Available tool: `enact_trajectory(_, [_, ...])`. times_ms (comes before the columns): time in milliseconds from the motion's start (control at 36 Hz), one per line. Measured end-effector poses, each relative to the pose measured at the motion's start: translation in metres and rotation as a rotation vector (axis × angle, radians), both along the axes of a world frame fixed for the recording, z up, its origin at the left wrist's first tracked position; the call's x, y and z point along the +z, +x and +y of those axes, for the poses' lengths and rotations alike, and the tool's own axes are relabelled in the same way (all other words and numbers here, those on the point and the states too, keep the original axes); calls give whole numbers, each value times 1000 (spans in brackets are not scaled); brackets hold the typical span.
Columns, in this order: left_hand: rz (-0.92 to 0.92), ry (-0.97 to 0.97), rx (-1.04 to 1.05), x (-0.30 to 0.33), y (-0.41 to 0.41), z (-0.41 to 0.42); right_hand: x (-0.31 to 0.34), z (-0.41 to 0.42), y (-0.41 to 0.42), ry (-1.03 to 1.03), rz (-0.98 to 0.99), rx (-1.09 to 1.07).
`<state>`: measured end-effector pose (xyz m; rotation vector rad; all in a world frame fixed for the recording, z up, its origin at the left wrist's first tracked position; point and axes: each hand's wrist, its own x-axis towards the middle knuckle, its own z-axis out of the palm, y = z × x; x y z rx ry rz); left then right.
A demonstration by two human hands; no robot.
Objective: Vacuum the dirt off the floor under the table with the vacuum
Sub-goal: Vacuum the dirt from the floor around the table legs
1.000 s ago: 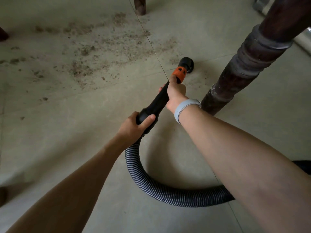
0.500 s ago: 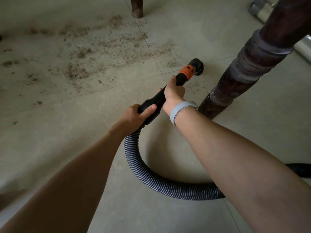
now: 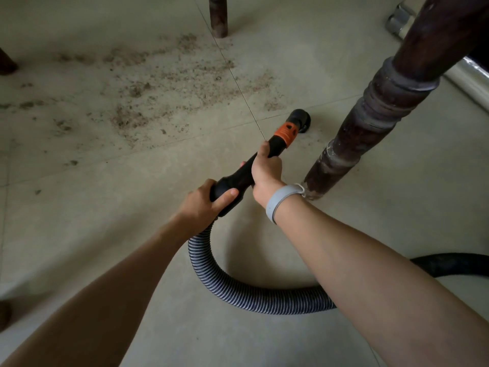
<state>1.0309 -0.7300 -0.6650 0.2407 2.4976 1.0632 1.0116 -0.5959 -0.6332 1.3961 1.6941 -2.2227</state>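
A black vacuum wand (image 3: 244,173) with an orange collar (image 3: 285,131) ends in a round black nozzle (image 3: 300,120) that sits on the floor just left of a table leg. My right hand (image 3: 266,169) grips the wand below the collar. My left hand (image 3: 205,201) grips its lower end where the ribbed hose (image 3: 254,295) begins. Brown dirt (image 3: 148,94) is spread over the tiled floor to the left of and beyond the nozzle. The hose curves back toward the right under my right forearm.
A thick turned wooden table leg (image 3: 370,123) slants close to the right of the nozzle. Another leg (image 3: 218,15) stands at the far top centre, and a dark one (image 3: 6,63) at the left edge. A shiny metal tube (image 3: 471,80) lies at the far right.
The nozzle has slid right and nearer to the thick table leg, away from the dirt patch. Both hands keep their grip on the wand.
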Motion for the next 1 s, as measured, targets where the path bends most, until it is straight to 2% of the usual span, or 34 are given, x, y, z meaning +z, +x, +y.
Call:
enact_trajectory(361, [-11,-91,-65,11,40,-25,-2,-15,35,1,-75,64])
enact_trajectory(556, [-24,-7,83,1,75,-44,-7,-34,45,-70,-75,206])
enact_trajectory(722, [-6,54,200,6,63,-44,11,-45,24,-53,-38,267])
enact_trajectory(1000, [-21,56,135,20,40,-26,20,-28,11,23,-64,193])
